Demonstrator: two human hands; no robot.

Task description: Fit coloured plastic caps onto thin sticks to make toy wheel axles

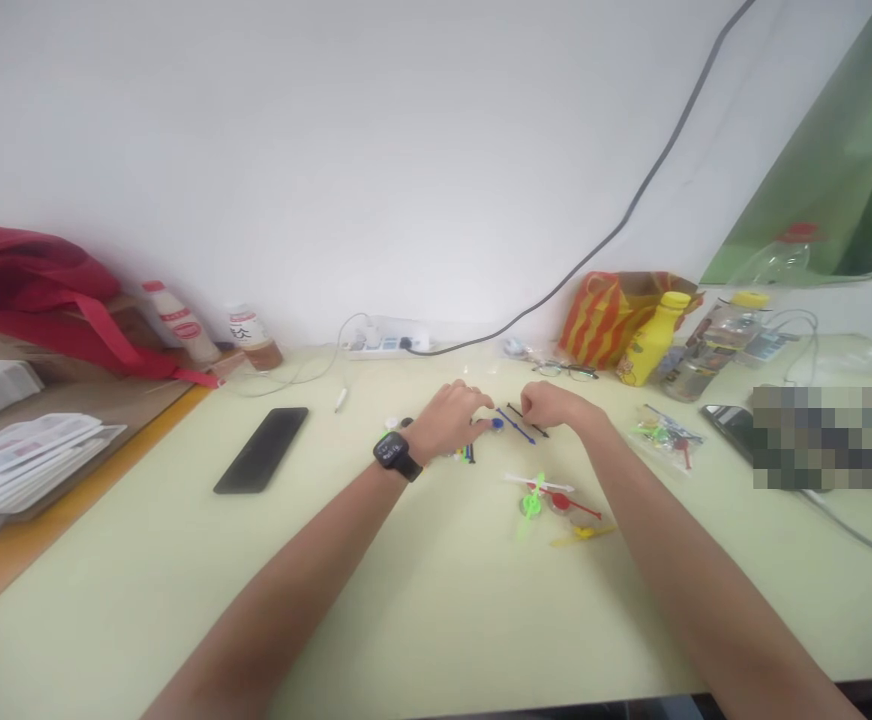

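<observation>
Pointer point(517, 426), slim and blue, lies on the surface point(421, 600) between left hand point(447, 420), grip apart, and right hand point(556, 405), whose curled grip partly hides 1 black pointer point(540, 431); whether clamped, I cannot tell.

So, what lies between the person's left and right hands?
In the head view: a round blue piece by the left hand, then a slim blue strip, then a slim black strip close to the right hand.

Pale table point(421, 620): black phone point(262, 452), coloured pointers point(560, 502), yellow bottle point(650, 345).
</observation>
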